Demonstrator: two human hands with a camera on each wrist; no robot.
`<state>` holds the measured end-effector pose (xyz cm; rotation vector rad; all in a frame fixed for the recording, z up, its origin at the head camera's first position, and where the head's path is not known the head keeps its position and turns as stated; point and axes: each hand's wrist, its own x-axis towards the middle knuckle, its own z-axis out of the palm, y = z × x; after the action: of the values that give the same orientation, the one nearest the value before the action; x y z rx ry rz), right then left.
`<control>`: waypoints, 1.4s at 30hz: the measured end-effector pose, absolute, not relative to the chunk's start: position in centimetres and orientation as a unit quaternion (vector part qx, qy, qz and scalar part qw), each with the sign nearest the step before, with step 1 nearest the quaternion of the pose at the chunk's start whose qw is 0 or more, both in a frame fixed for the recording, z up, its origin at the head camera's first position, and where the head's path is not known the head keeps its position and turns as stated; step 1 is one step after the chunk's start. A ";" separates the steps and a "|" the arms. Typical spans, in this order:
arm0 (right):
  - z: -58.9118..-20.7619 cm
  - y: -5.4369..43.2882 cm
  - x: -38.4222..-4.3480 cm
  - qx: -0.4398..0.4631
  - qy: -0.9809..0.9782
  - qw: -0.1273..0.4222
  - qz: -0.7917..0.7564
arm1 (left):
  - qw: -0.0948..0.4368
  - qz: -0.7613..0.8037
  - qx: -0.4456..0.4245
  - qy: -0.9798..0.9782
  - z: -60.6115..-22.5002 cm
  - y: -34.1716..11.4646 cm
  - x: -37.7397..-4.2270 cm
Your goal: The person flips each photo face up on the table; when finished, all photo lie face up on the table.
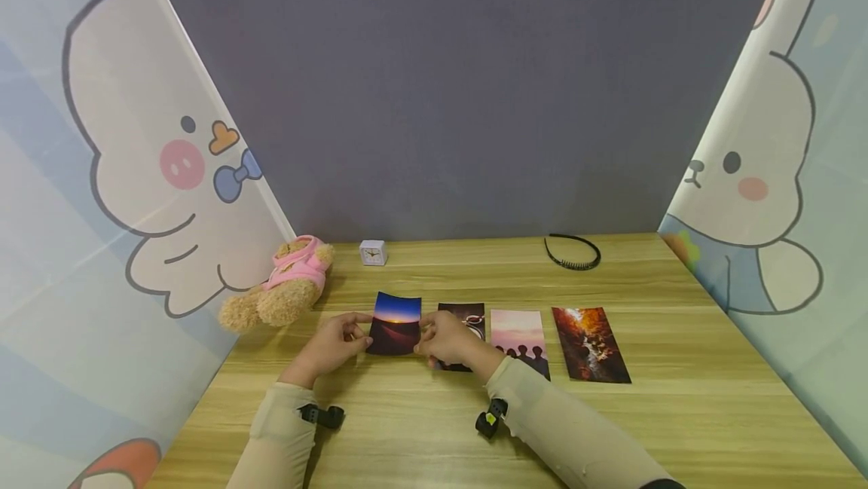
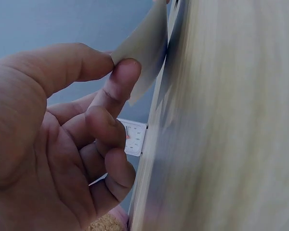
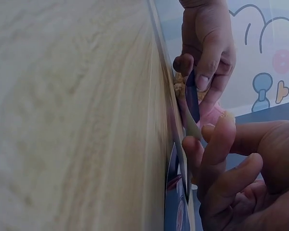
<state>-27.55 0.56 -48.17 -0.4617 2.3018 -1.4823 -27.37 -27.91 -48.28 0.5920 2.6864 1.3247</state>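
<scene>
A photo card of a sunset (image 1: 395, 323), blue above and dark below, is raised slightly off the wooden table and bends a little. At its left edge, my left hand (image 1: 334, 343) pinches it between thumb and fingertip; the left wrist view shows the pale back of the card (image 2: 147, 53). My right hand (image 1: 450, 338) grips the opposite edge, its fingers partly curled in the right wrist view. Beneath and beside that hand lies a dark photo card (image 1: 468, 313) with pale ring shapes, partly hidden. Further right are a pink card with silhouettes (image 1: 518, 327) and an autumn stream card (image 1: 591, 346).
A plush bear in pink (image 1: 298, 267) lies at the table's left edge. Near the back stand a small white clock (image 1: 373, 252) and, to the right, a black toothed headband (image 1: 576, 266). A grey panel (image 1: 461, 97) rises behind the wooden table (image 1: 407, 429), with cartoon-printed walls either side.
</scene>
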 end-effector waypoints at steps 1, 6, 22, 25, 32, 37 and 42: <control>-48.2 0.6 -27.6 -0.166 0.815 0.182 -0.524 | 0.048 0.434 0.193 0.878 -48.3 -27.9 -27.4; -48.3 0.6 -27.5 -0.172 0.815 0.184 -0.521 | 0.063 0.435 0.187 0.879 -48.3 -28.1 -27.3; -48.2 0.7 -27.1 -0.171 0.819 0.206 -0.507 | 0.088 0.401 0.182 0.893 -48.6 -28.1 -27.4; -48.0 0.7 -27.0 -0.176 0.821 0.208 -0.503 | 0.093 0.397 0.177 0.896 -48.6 -28.2 -27.4; -47.5 0.8 -26.9 -0.205 0.822 0.215 -0.486 | 0.078 0.377 0.144 0.912 -48.9 -28.2 -27.5; -47.1 1.1 -27.0 -0.223 0.822 0.215 -0.478 | 0.075 0.377 0.136 0.913 -49.0 -28.3 -27.5; -46.7 1.9 -27.4 -0.263 0.823 0.185 -0.468 | 0.066 0.379 0.136 0.913 -49.1 -28.4 -27.5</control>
<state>-27.42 1.87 -46.66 -0.7404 2.3200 -1.3190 -27.55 -28.37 -49.10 0.4117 2.7545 1.1424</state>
